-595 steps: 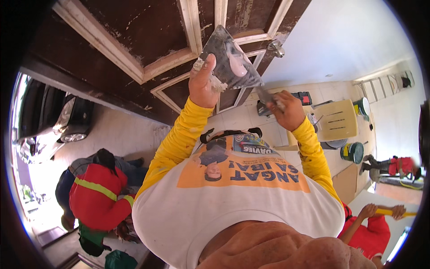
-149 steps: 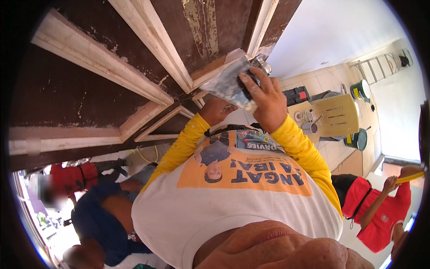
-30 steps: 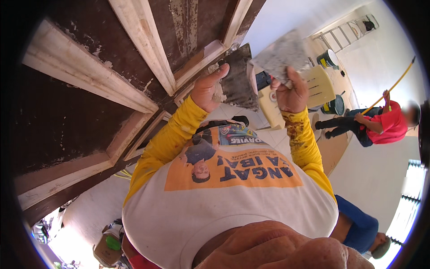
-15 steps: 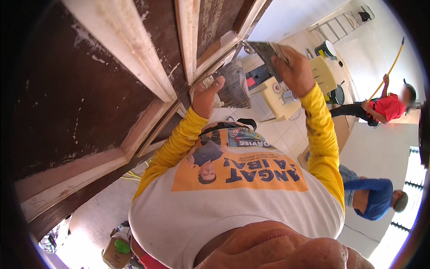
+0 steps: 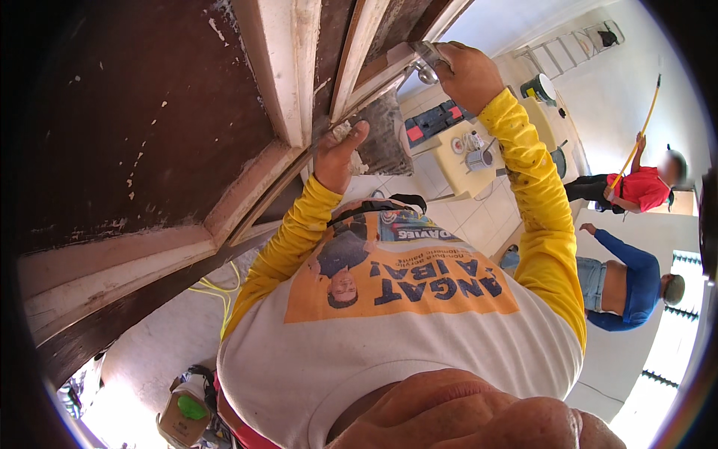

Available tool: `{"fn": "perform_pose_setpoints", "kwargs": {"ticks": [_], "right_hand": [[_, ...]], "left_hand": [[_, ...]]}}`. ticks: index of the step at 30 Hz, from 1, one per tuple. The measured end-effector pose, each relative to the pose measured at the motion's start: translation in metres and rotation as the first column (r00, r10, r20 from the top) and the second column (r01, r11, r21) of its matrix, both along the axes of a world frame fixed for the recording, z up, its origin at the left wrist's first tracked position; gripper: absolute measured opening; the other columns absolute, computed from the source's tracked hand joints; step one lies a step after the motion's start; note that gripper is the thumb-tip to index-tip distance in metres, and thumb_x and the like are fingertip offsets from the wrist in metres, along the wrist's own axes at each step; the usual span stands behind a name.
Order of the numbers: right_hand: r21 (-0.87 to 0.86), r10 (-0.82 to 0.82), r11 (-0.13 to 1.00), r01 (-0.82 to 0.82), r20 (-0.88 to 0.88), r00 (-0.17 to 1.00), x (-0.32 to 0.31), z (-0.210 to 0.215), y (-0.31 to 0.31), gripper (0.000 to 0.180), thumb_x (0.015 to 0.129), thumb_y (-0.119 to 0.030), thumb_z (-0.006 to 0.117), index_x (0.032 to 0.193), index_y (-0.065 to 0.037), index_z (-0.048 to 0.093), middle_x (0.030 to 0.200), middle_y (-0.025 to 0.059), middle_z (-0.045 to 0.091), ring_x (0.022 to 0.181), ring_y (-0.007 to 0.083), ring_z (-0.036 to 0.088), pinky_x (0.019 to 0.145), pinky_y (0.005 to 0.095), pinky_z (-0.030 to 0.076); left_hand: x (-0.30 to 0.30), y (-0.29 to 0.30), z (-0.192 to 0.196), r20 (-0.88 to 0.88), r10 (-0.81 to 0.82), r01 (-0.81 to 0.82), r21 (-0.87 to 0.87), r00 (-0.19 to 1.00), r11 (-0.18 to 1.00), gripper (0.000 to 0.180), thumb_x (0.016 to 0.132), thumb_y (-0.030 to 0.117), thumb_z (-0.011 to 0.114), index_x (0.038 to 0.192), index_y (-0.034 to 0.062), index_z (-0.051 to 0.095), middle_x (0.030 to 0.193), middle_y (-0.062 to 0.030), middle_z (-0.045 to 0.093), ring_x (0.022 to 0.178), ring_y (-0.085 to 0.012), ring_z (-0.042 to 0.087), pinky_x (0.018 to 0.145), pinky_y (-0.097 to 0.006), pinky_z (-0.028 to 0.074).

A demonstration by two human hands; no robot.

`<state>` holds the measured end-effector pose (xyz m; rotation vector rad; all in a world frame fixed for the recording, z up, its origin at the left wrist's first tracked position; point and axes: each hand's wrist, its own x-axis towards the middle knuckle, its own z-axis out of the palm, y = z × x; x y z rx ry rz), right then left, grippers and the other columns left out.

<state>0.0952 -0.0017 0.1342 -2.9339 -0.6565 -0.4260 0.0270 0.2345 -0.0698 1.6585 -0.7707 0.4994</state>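
Observation:
My left hand (image 5: 340, 159) grips the near edge of a flat, grey-smeared putty board (image 5: 387, 142), thumb on top and the other fingers hidden. Lumps of pale putty (image 5: 342, 132) lie on the board near the thumb. My right hand (image 5: 473, 78) is closed on a putty knife (image 5: 426, 54), whose metal blade is against the edge of a dark brown panelled door (image 5: 172, 135) with pale mouldings, just above a round silver doorknob (image 5: 428, 74). Most of the knife is hidden by my fingers.
Beyond the board, a cream plastic chair (image 5: 456, 176) carries a paint can (image 5: 479, 159), beside a black toolbox (image 5: 434, 123). A ladder (image 5: 572, 52) leans at the back. On the right, one person (image 5: 643, 187) holds a yellow pole; another, in blue (image 5: 636, 280), stands nearer.
My right hand has moved up and left, bringing the putty knife from mid-air to the door edge. The left hand and board have barely shifted. The person in blue has raised an arm.

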Motion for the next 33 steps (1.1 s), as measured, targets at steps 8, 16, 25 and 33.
{"fn": "perform_pose_setpoints", "kwargs": {"ticks": [8, 16, 25, 33], "right_hand": [[-0.113, -0.016, 0.993, 0.018, 0.023, 1.0, 0.006, 0.001, 0.004, 0.025, 0.084, -0.015, 0.057, 0.106, -0.004, 0.064, 0.095, 0.0178, 0.067, 0.085, 0.0405, 0.064, 0.075, 0.0484, 0.053], [-0.244, 0.09, 0.966, -0.083, 0.021, 0.996, -0.005, -0.008, 0.042, 0.022, 0.084, -0.013, 0.059, 0.102, -0.003, 0.064, 0.091, 0.0159, 0.067, 0.079, 0.0366, 0.066, 0.069, 0.0447, 0.055], [0.179, 0.074, 0.98, -0.082, 0.051, 0.996, -0.067, 0.027, 0.025, 0.013, 0.085, -0.01, 0.061, 0.093, -0.001, 0.064, 0.096, 0.0185, 0.069, 0.079, 0.0352, 0.069, 0.07, 0.0398, 0.057], [0.205, 0.432, 0.84, -0.502, 0.307, 0.848, -0.11, -0.017, -0.033, 0.034, 0.073, 0.009, 0.07, 0.098, -0.007, 0.054, 0.108, 0.014, 0.072, 0.086, 0.0313, 0.07, 0.074, 0.0364, 0.058]], "left_hand": [[-0.006, -0.004, 0.011, 0.014, -0.029, 0.03, -0.081, 0.999, 0.996, 0.059, 0.08, -0.017, 0.055, 0.134, 0.0056, 0.059, 0.124, -0.0222, 0.064, 0.115, -0.033, 0.064, 0.1, -0.033, 0.047], [-0.009, -0.002, -0.012, -0.152, -0.025, 0.025, -0.003, 0.988, 1.0, 0.066, 0.073, -0.017, 0.059, 0.135, 0.0047, 0.058, 0.133, -0.0202, 0.06, 0.127, -0.0288, 0.056, 0.11, -0.035, 0.04], [-0.012, -0.008, 0.005, -0.586, -0.52, -0.043, -0.689, 0.622, 0.724, 0.064, 0.073, -0.011, 0.069, 0.135, 0.0022, 0.056, 0.136, -0.0154, 0.058, 0.127, -0.0259, 0.055, 0.111, -0.037, 0.039], [-0.021, -0.033, 0.057, -0.284, -0.876, 0.16, -0.916, 0.389, 0.369, 0.044, 0.095, 0.018, 0.062, 0.136, 0.0046, 0.054, 0.138, -0.0108, 0.055, 0.128, -0.023, 0.052, 0.112, -0.039, 0.04]]}}
